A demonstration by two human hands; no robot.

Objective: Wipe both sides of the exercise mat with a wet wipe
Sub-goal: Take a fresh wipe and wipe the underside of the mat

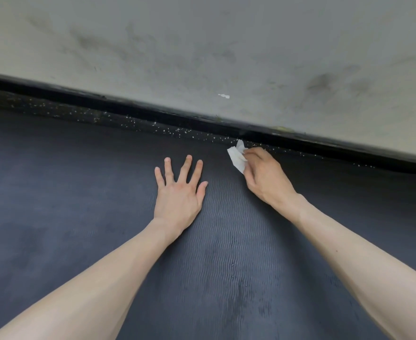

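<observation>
A dark blue-grey exercise mat [79,204] with a fine wavy rib texture fills the lower two thirds of the view. My left hand [178,192] lies flat on it near the middle, fingers straight and spread. Just to the right, my right hand [263,175] grips a crumpled white wet wipe [237,155] against the mat close to its far edge. Most of the wipe sticks out to the left of the fingers.
Beyond the mat runs a strip of black floor [128,121] flecked with white specks, then a black skirting [202,120] and a stained grey wall [226,45] slanting across the top.
</observation>
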